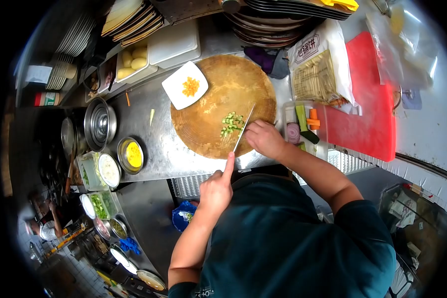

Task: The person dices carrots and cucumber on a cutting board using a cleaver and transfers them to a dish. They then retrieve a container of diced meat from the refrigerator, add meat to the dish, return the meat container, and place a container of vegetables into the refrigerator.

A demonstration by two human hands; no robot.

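My left hand (pixel 216 187) is closed around the handle of a kitchen knife (pixel 244 127), its index finger stretched along the knife. The blade stands over a round wooden chopping board (pixel 203 136). Just left of the blade lies a heap of diced green cucumber (pixel 229 124). On the blade's right side, my right hand (pixel 264 138) has its fingers curled and pressed together at the board, close to the blade. Whatever lies beneath those fingers is hidden. A square white plate (pixel 171 89) with diced carrot (pixel 190 86) rests on the board's upper left edge.
Right of the board are a clear tub with cucumber (pixel 301 118), carrot (pixel 313 120) and onion (pixel 293 132), a packaged bag (pixel 320 74) and a red cutting board (pixel 365 109). Steel bowls (pixel 100 124) stand left. A co-worker (pixel 49 229) is far left.
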